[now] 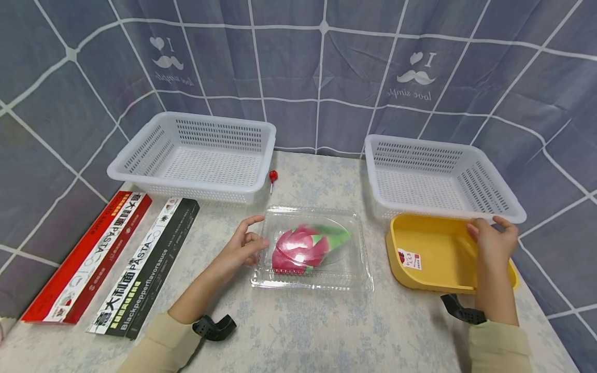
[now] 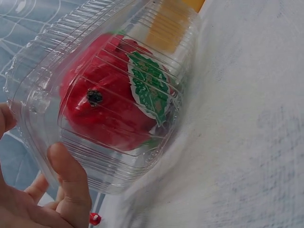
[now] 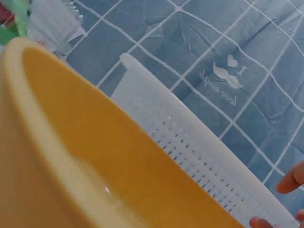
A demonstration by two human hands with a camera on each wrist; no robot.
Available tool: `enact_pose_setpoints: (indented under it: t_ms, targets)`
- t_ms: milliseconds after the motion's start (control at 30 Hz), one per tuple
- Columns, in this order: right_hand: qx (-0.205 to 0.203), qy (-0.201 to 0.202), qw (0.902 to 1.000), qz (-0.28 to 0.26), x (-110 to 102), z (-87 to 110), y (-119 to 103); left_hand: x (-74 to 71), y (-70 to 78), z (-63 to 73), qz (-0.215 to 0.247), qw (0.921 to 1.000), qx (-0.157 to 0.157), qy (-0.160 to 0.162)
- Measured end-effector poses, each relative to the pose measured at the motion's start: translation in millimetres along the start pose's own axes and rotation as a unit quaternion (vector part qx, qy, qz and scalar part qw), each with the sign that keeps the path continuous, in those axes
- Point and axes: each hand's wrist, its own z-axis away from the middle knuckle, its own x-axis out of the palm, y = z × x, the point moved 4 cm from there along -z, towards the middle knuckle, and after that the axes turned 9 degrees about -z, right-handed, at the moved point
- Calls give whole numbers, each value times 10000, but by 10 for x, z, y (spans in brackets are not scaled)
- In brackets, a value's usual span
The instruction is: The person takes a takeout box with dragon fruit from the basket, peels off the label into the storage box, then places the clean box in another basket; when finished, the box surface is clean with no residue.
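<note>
A clear plastic clamshell box (image 1: 359, 259) lies closed mid-table with a pink-and-green dragon fruit (image 1: 298, 248) inside. In the left wrist view the fruit (image 2: 102, 95) shows a green leaf-shaped label. My left hand (image 1: 240, 251) is at the box's left edge, fingers spread and thumb toward it; whether they touch cannot be told. My right hand (image 1: 494, 243) reaches over the right part of a yellow plastic basin (image 1: 438, 254), fingers apart near its far rim and the white basket behind. In the right wrist view, only fingertips (image 3: 290, 179) show beyond the basin.
White perforated baskets stand at the back left (image 1: 210, 160) and back right (image 1: 420, 181). A red lollipop (image 1: 273, 176) lies beside the left basket. At the left lie a red pasta box (image 1: 88, 254) and a black pepper pasta box (image 1: 149, 264). A tile-patterned cloth (image 1: 289, 67) hangs behind.
</note>
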Motion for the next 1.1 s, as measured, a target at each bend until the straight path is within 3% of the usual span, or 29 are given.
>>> enact_pose_setpoints:
  t_ms: [167, 433, 600, 867, 1100]
  targets:
    - [153, -56, 9979, -635, 1, -128, 39, 15, -22, -27, 186, 9997, 113, 91]
    - [636, -25, 9801, -1878, 127, 182, -104, 68, -54, -63, 799, 9952, 567, 23]
    - [691, -84, 9699, -2334, 120, 195, -101, 91, -48, -65, 848, 9912, 909, 458]
    - [723, -72, 9653, -2508, 115, 143, -63, 118, -25, -47, 1012, 9782, 1394, 1160]
    - [643, -118, 9659, -2505, 124, 172, -78, 98, -12, -58, 1139, 9698, 1639, 1403]
